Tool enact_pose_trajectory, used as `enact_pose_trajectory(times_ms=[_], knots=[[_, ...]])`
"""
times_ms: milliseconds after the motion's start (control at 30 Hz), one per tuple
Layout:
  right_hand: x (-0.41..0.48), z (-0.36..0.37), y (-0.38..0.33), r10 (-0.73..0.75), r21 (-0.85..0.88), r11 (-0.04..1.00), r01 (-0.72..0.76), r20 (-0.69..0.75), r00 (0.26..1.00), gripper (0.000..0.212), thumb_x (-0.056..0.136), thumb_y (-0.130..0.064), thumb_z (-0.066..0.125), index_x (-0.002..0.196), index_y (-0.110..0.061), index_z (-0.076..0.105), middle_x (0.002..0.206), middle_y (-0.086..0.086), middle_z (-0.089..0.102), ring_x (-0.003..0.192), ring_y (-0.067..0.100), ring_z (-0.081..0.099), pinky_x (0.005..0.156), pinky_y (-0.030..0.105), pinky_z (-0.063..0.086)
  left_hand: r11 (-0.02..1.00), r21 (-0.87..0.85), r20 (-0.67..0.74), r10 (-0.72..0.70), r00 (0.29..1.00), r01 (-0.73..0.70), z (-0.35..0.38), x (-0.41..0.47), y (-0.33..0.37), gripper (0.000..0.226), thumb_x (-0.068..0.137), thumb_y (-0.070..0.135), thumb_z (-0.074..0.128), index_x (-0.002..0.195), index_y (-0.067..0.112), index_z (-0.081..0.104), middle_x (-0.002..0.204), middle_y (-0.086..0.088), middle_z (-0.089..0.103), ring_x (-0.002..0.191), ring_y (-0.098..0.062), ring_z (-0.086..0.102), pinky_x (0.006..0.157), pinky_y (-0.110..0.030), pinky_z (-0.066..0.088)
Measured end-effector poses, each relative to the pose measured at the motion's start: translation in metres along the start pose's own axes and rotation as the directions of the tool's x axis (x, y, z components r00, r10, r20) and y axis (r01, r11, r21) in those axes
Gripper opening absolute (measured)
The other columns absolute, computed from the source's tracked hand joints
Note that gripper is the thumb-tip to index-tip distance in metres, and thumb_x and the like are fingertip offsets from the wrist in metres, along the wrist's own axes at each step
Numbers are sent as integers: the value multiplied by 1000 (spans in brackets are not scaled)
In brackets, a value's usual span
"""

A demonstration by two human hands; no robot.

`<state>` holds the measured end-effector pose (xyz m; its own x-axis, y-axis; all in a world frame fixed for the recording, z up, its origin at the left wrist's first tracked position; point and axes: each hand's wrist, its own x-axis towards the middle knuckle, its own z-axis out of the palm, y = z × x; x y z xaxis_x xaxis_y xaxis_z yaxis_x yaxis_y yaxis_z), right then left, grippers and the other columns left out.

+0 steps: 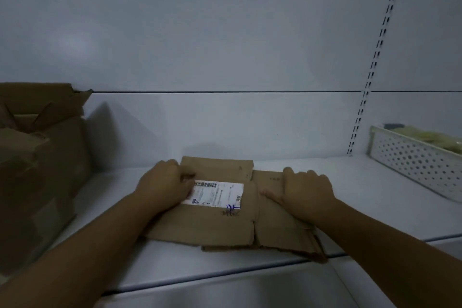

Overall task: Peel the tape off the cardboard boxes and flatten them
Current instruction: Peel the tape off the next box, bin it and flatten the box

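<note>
A flattened brown cardboard box (220, 227) lies on the white shelf (375, 207) in front of me. It carries a white shipping label (217, 194) with a barcode and blue pen marks. My left hand (165, 182) lies on the box's left part, its fingers curled over the label's left edge. Palm down, my right hand (305, 187) presses on the box's right panel with the thumb stretched out to the left. No tape strip is plainly visible.
Several opened cardboard boxes (37, 157) are stacked at the left end of the shelf. A white perforated basket (412, 165) with pale contents stands at the right. A slotted metal upright (375, 57) runs up the back panel. The shelf's front edge is near me.
</note>
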<state>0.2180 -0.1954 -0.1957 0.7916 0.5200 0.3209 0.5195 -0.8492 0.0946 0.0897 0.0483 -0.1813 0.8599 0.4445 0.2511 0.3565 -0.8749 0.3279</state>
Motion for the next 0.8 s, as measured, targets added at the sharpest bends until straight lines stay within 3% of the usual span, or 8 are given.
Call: enact_pose_trajectory(times_ms=[133, 233, 333, 400, 500, 600, 733, 800], knots=[[2, 10, -4, 14, 159, 987, 2, -103, 995, 69, 77, -73, 45, 113, -14, 48, 102, 5, 63, 96, 23, 55, 77, 30, 39, 982, 63, -166, -163, 973, 176, 18, 5, -23, 44, 92, 46, 39, 120, 19, 60, 111, -12, 58, 103, -28, 52, 83, -38, 44], [5, 14, -2, 96, 402, 915, -37, -128, 987, 58, 77, -61, 60, 106, -12, 47, 98, 7, 60, 91, 23, 53, 70, 30, 39, 956, 179, -56, -226, 973, 232, 17, 5, -23, 51, 92, 48, 30, 101, 8, 60, 108, -15, 56, 99, -30, 51, 82, -38, 47], [9, 16, 0, 133, 636, 771, -42, -96, 986, 48, 77, -44, 66, 109, -14, 46, 106, 6, 55, 93, 19, 50, 71, 27, 38, 965, 2, -34, -261, 965, 261, 14, 1, -14, 44, 95, 39, 38, 79, 8, 66, 87, -11, 63, 79, -25, 59, 63, -29, 47], [9, 13, 2, 136, 751, 660, -8, -109, 985, 43, 80, -32, 66, 113, -17, 45, 114, 5, 49, 93, 16, 49, 74, 27, 42, 931, -210, -46, -314, 948, 298, 7, -1, -4, 30, 94, 33, 46, 89, 9, 63, 81, -5, 64, 69, -17, 59, 55, -27, 39], [3, -1, 22, 169, 862, 507, 10, -111, 979, 39, 80, -21, 65, 112, -21, 45, 115, 4, 50, 92, 12, 52, 73, 23, 45, 711, -609, 82, -383, 920, 350, -16, -6, 18, 24, 91, 30, 57, 102, 9, 58, 70, -4, 68, 64, -17, 61, 54, -28, 41], [-6, -32, 70, 260, 923, 386, -3, -106, 960, 37, 79, -21, 67, 106, -25, 43, 111, 2, 53, 84, 4, 52, 57, 9, 40, 631, -716, 127, -303, 945, 299, -35, -5, 61, 31, 88, 29, 62, 108, 6, 61, 71, -8, 73, 65, -22, 67, 61, -30, 48], [-27, -94, 170, 366, 986, 31, -165, 143, 920, 61, 80, -26, 70, 130, -7, 40, 110, 8, 58, 84, 15, 61, 62, 25, 51, 541, -831, 21, -197, 980, 126, -37, 6, 168, 34, 88, 33, 63, 116, 15, 60, 71, -4, 73, 56, -18, 68, 48, -24, 49], [-47, -120, 225, 289, 963, -50, -266, 269, 919, 48, 82, -26, 69, 121, -2, 55, 100, 11, 68, 81, 22, 68, 62, 28, 55, 498, -864, 8, -134, 991, 75, -31, 10, 230, 24, 88, 37, 61, 105, 21, 63, 61, 3, 73, 49, -12, 67, 40, -18, 47]])
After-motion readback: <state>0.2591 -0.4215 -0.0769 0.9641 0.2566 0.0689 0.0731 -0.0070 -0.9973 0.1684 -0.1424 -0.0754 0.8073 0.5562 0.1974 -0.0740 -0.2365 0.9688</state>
